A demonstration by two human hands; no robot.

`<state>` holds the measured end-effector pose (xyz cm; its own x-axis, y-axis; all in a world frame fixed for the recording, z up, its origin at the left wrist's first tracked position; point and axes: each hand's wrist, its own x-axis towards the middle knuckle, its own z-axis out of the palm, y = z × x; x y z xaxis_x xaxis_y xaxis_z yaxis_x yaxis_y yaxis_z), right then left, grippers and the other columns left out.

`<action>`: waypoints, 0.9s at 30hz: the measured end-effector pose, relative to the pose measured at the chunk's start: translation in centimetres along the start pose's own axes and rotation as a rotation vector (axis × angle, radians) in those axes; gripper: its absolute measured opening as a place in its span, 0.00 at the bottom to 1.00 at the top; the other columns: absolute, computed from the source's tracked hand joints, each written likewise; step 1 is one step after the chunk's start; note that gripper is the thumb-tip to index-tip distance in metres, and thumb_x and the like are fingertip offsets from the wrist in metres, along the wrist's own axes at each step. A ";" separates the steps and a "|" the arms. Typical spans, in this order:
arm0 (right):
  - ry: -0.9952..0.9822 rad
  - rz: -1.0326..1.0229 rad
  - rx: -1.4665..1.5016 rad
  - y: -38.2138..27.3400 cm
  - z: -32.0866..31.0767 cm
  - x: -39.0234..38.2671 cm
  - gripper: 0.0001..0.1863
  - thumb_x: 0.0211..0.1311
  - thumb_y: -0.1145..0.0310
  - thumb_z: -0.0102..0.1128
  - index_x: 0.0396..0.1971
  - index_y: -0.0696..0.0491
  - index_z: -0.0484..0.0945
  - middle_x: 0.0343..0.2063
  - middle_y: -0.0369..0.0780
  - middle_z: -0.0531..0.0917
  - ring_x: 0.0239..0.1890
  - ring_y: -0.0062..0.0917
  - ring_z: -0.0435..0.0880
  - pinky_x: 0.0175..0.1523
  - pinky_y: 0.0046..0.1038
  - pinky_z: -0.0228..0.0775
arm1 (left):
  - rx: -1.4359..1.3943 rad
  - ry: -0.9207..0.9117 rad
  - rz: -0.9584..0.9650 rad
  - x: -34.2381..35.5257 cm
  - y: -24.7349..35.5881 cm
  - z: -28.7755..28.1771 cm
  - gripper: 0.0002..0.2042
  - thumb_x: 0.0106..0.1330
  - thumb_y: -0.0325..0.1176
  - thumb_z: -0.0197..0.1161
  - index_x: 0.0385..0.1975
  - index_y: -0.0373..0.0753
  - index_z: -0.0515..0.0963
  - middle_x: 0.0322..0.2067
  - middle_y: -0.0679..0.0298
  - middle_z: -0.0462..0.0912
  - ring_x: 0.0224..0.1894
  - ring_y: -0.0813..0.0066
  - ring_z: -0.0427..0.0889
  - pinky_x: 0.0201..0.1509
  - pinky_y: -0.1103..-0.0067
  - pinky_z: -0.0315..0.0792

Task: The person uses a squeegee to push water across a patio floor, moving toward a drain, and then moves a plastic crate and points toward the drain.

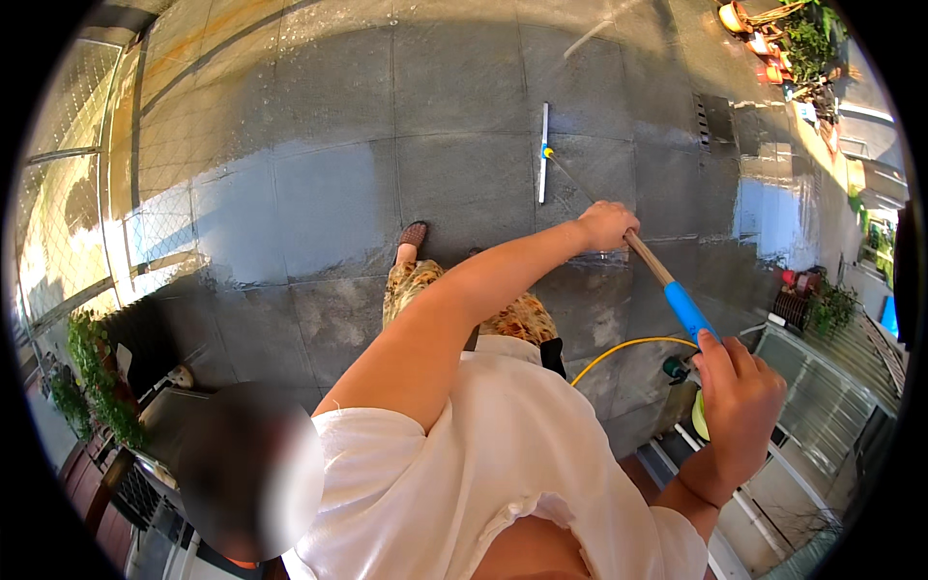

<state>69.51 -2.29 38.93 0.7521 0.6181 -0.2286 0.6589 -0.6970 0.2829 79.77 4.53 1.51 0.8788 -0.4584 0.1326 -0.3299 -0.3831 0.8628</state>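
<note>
My left hand (609, 225) is wrapped round the wooden-looking pole of a floor squeegee, with that arm stretched across in front of my body. My right hand (739, 396) closes on the upper end of the same pole, at its blue grip (688, 311). The squeegee's long, pale blade (543, 179) lies on the wet grey paving ahead of me, joined to the pole by a yellow fitting (548, 153). The pole slants from the blade back toward my right side.
Wet paving (464, 87) reflects light in patches. A wire-mesh fence (68, 174) borders the left, near leafy plants (97, 387). Potted plants (807, 43) line the far right. A yellow hose (628, 346) curves beside my right side. A blurred shape (246, 474) is at lower left.
</note>
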 end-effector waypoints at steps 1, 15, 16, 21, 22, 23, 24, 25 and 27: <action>0.057 -0.050 0.004 -1.5 -1.0 1.1 0.15 0.48 0.67 0.70 0.38 0.50 0.82 0.29 0.41 0.83 0.20 0.31 0.79 0.21 0.31 0.66 | 0.012 -0.005 -0.012 -2.2 -0.5 -2.5 0.09 0.58 0.40 0.66 0.37 0.47 0.82 0.36 0.66 0.83 0.48 0.64 0.79 0.53 0.65 0.70; -0.255 -0.353 0.823 -24.0 14.6 21.1 0.11 0.60 0.64 0.63 0.40 0.50 0.78 0.29 0.42 0.84 0.31 0.40 0.84 0.35 0.40 0.75 | 0.534 -0.164 -1.005 -44.2 -24.4 -22.5 0.16 0.56 0.42 0.70 0.46 0.55 0.79 0.46 0.63 0.80 0.55 0.58 0.75 0.56 0.62 0.72; -0.258 -0.377 0.842 -26.2 15.9 21.7 0.10 0.61 0.64 0.62 0.38 0.52 0.77 0.28 0.43 0.84 0.30 0.39 0.84 0.33 0.40 0.75 | 0.584 -0.179 -1.046 -46.8 -25.5 -22.5 0.17 0.55 0.43 0.70 0.46 0.55 0.80 0.45 0.63 0.81 0.55 0.58 0.75 0.55 0.62 0.72; -0.152 -0.310 0.878 -26.0 18.0 19.7 0.07 0.59 0.66 0.63 0.34 0.53 0.81 0.19 0.42 0.82 0.24 0.36 0.84 0.28 0.38 0.74 | 0.469 -0.179 -1.038 -46.0 -24.2 -20.7 0.16 0.56 0.40 0.70 0.46 0.57 0.81 0.47 0.65 0.81 0.55 0.58 0.76 0.56 0.60 0.71; -0.127 -0.252 0.874 -24.2 17.9 18.3 0.07 0.59 0.65 0.63 0.33 0.52 0.82 0.19 0.42 0.82 0.24 0.37 0.84 0.28 0.39 0.73 | 0.427 -0.165 -1.025 -44.1 -23.5 -20.1 0.16 0.56 0.39 0.70 0.46 0.57 0.81 0.47 0.65 0.82 0.54 0.58 0.77 0.56 0.61 0.71; -0.102 -0.205 0.871 -22.6 17.8 16.5 0.07 0.58 0.65 0.63 0.33 0.51 0.82 0.20 0.42 0.82 0.24 0.37 0.84 0.28 0.39 0.73 | 0.422 -0.153 -0.946 -42.1 -22.5 -19.0 0.15 0.57 0.39 0.69 0.45 0.56 0.82 0.46 0.64 0.82 0.53 0.58 0.77 0.55 0.60 0.71; -0.015 -0.133 0.865 -20.7 18.1 13.9 0.07 0.58 0.63 0.63 0.32 0.49 0.83 0.20 0.41 0.82 0.25 0.37 0.83 0.29 0.39 0.73 | 0.378 -0.148 -0.875 -39.9 -22.0 -17.3 0.14 0.57 0.39 0.69 0.44 0.57 0.82 0.46 0.64 0.82 0.53 0.58 0.77 0.55 0.60 0.70; -0.051 -0.074 0.839 -18.5 17.5 11.0 0.06 0.59 0.64 0.63 0.34 0.47 0.83 0.23 0.39 0.82 0.26 0.35 0.83 0.31 0.37 0.73 | 0.336 -0.136 -0.811 -37.7 -21.5 -15.3 0.14 0.57 0.38 0.69 0.44 0.57 0.82 0.46 0.63 0.82 0.54 0.58 0.77 0.56 0.60 0.70; 0.000 0.142 0.805 -15.5 18.3 3.6 0.08 0.58 0.63 0.64 0.37 0.46 0.83 0.25 0.38 0.82 0.28 0.35 0.82 0.32 0.36 0.73 | 0.425 -0.229 -0.714 -30.8 -17.3 -10.3 0.14 0.57 0.36 0.68 0.44 0.57 0.82 0.46 0.63 0.82 0.54 0.58 0.76 0.58 0.59 0.67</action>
<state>62.32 4.09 16.72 0.8295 0.5041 -0.2406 0.3666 -0.8163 -0.4463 61.96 33.53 -12.49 0.8488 -0.1266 -0.5133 0.1338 -0.8879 0.4402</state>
